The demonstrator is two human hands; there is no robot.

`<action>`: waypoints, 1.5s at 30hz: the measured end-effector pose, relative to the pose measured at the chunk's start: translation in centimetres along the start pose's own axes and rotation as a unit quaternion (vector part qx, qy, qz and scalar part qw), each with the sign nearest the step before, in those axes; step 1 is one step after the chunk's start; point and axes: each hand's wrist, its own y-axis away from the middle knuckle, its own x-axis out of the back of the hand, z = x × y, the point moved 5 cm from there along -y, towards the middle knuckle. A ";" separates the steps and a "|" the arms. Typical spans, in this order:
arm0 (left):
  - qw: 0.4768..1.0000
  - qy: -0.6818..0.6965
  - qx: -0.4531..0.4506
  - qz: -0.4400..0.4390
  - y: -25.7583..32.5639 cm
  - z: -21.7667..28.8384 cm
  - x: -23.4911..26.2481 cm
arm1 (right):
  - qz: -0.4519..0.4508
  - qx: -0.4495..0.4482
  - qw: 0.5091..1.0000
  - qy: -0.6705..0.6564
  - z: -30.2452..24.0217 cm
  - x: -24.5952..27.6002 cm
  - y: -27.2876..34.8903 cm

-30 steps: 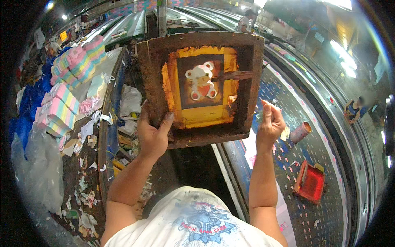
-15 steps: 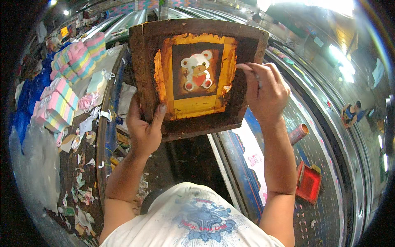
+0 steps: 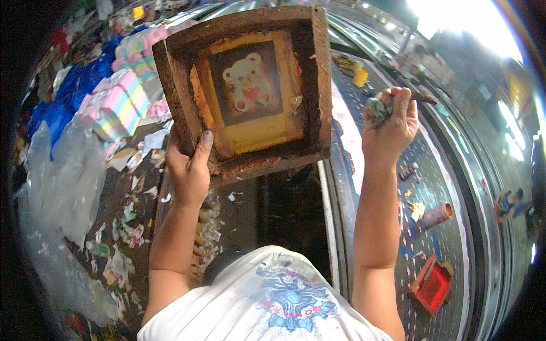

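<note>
My left hand [image 3: 190,173] grips the lower left corner of a wooden-framed printing screen [image 3: 259,133], thumb over the near side. The screen is held up and slightly tilted. Its yellow-brown mesh bears a white teddy bear picture [image 3: 250,84] with a red heart, inside a dark rectangle. Right of the frame and apart from it, my right hand [image 3: 392,133] is raised and closed around a crumpled grey-green rag [image 3: 377,112]. A dark stick-like piece [image 3: 422,99] shows beside its fingertips; whether the hand holds it I cannot tell.
A long printing table [image 3: 364,233] runs along the right, with a red tray [image 3: 433,287], a pinkish can [image 3: 437,215] and a yellow container [image 3: 360,78] on it. Stacks of pastel striped cloth [image 3: 116,105], plastic sheeting [image 3: 62,182] and scraps [image 3: 122,267] lie left. Another person [image 3: 506,204] is far right.
The screen has shifted left and up and is tilted more. My right hand has moved away from the frame's right side, out to the right, and the rag in it now shows.
</note>
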 end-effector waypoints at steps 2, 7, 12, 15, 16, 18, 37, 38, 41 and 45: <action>0.999 0.012 -0.007 0.035 -0.1 -0.1 2.4 | -0.030 -0.024 0.999 0.031 3.5 0.9 0.9; 0.997 0.064 0.015 0.048 0.2 0.9 4.1 | -0.400 -0.117 0.726 0.548 15.9 5.2 11.9; 0.995 0.034 0.097 -0.005 1.3 0.1 5.6 | -0.329 -0.205 0.893 0.228 18.2 4.9 14.8; 0.990 0.043 0.133 -0.015 2.1 -0.3 4.5 | -0.189 -0.431 0.882 0.003 19.2 5.4 14.2; 0.988 0.050 0.144 -0.022 2.4 -0.5 3.9 | -0.134 -0.485 0.862 -0.052 19.1 6.4 14.3; 0.984 0.066 0.163 -0.033 3.0 -1.0 2.6 | -0.075 -0.522 0.843 -0.105 18.4 8.6 15.6; 0.927 0.200 0.213 -0.236 5.9 -3.9 -8.9 | 0.071 -0.395 0.900 -0.169 8.7 19.9 16.9; 0.929 0.195 0.207 -0.236 6.0 -4.4 -9.2 | 0.071 -0.391 0.902 -0.169 8.5 19.9 16.8; 0.933 0.152 0.260 -0.199 6.7 -5.5 -9.8 | 0.070 -0.382 0.905 -0.175 8.2 19.6 16.7; 0.930 0.130 0.282 -0.196 6.9 -5.1 -10.2 | 0.054 -0.373 0.906 -0.193 8.6 18.1 17.4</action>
